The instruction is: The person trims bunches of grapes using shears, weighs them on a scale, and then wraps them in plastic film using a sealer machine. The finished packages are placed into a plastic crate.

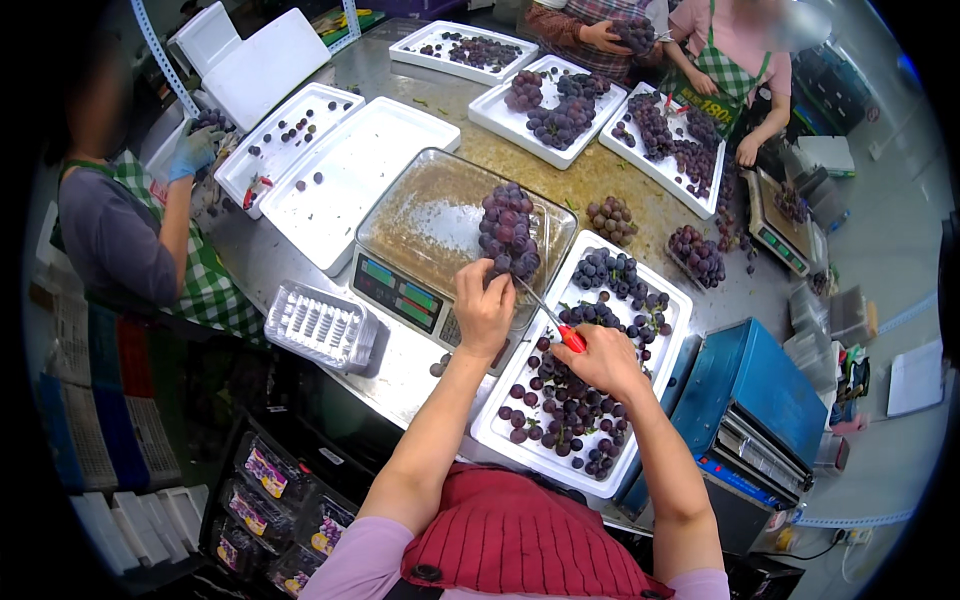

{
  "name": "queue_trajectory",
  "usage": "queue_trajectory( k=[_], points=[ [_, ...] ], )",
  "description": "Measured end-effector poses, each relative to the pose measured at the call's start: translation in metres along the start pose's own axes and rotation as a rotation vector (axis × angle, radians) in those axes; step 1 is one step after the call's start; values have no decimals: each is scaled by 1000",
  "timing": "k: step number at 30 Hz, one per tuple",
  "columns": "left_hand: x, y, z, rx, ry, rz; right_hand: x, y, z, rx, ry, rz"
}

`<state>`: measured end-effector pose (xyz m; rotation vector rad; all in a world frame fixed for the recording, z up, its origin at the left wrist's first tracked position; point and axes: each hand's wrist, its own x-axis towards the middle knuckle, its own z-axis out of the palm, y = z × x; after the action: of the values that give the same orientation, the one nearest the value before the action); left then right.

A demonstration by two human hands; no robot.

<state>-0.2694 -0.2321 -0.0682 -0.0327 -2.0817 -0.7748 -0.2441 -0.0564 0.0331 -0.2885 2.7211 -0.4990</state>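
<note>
A bunch of dark purple grapes [508,232] lies on the clear tray of a weighing scale [420,225]. My left hand [482,308] grips the lower end of that bunch at the scale's near edge. My right hand [600,358] holds red-handled scissors [556,322], whose blades point up and left toward the bunch. Below my right hand, a white tray [660,355] holds several loose grapes and small clusters.
An empty clear plastic punnet [320,325] sits left of the scale on the steel table [265,262]. White trays [345,175] with grapes stand farther back. A person in blue gloves [192,152] works at left, two others at the far side. A blue machine [750,400] is at right.
</note>
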Motion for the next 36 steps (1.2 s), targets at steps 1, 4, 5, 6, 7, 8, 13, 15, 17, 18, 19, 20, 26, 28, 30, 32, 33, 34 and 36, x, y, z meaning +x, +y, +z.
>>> queue_trajectory(
  k=[1, 4, 5, 6, 7, 8, 13, 15, 17, 18, 19, 20, 26, 28, 30, 32, 33, 34, 36],
  points=[
    [0, 0, -1, 0, -1, -4, 3, 0, -2, -5, -18, -9],
    [0, 0, -2, -8, -3, -10, 8, 0, -5, -1, -62, 1],
    [0, 0, -2, -11, -4, -10, 9, -1, -6, -4, -66, 6],
    [0, 0, -2, -11, -4, -12, 11, -1, -7, -7, -71, 10],
    [1, 1, -3, -11, -4, -12, 12, -1, -7, -3, -73, 8],
    [1, 1, -3, -11, -4, -12, 14, 0, -7, 0, -75, 6],
    [2, 1, -3, -11, -18, -10, 21, 1, -7, 19, -79, -2],
    [2, 1, -3, -7, -19, -5, 23, 0, -10, 13, -83, -7],
    [2, 0, -3, 6, -14, -2, 24, -2, -12, -37, -59, -21],
    [2, 0, -3, 4, -14, -3, 25, -3, -12, -62, -46, -28],
    [2, 0, -3, 1, -14, -4, 25, -2, -12, -72, -30, -35],
    [2, 0, -3, -2, -13, -6, 26, -1, -12, -82, -13, -42],
    [3, 1, -3, 2, -16, -15, 26, -2, -15, -117, 19, -65],
    [3, 1, -3, 1, -17, -16, 24, -2, -14, -120, 40, -81],
    [2, 1, -2, -2, -15, -19, 23, -1, -12, -125, 69, -107],
    [2, 1, -2, -6, -8, -25, 22, -1, -10, -170, 102, -121],
    [2, 1, -2, -3, -8, -24, 22, -1, -9, -193, 118, -128],
    [2, 1, -2, 0, -6, -20, 22, -1, -9, -183, 120, -136],
    [3, 1, -4, 2, -6, -15, 21, 0, -9, -165, 124, -152]
  ],
)
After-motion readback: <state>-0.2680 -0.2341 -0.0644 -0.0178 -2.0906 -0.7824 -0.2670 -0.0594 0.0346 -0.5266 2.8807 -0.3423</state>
